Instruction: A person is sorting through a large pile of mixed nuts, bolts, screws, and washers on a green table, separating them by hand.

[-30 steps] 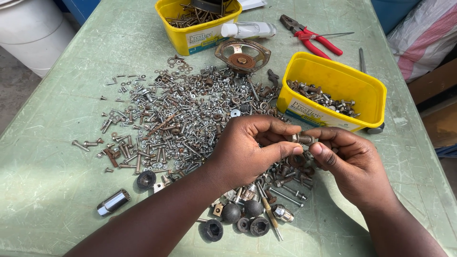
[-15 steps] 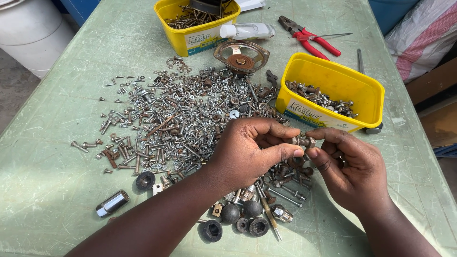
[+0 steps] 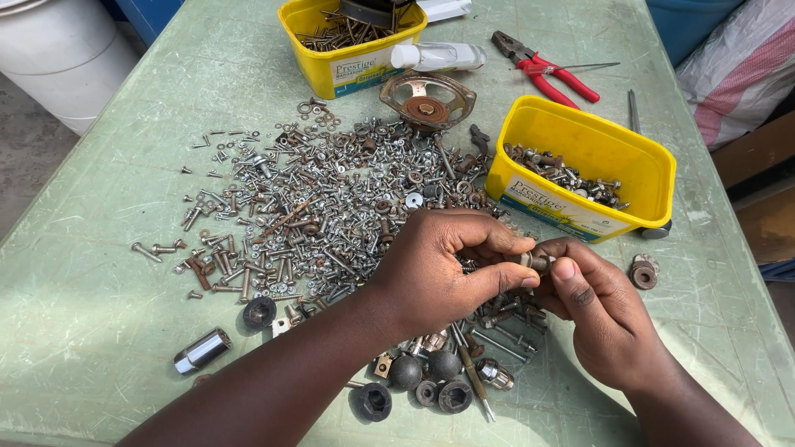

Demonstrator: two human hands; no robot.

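bright daylight | soft shadows | sharp focus | slight edge distortion

At centre frame, a small bolt (image 3: 534,261) is pinched between the left hand (image 3: 443,269) and right hand (image 3: 609,319), above scattered screws (image 3: 315,207) on the green table (image 3: 99,314).

A small rusty bolt with a nut (image 3: 537,262) is pinched between the fingertips of both hands, lying roughly level, its end pointing right. It is mostly hidden by the fingers; only a short brownish-grey piece shows. It is held just above the near right edge of the heap of screws (image 3: 331,207).
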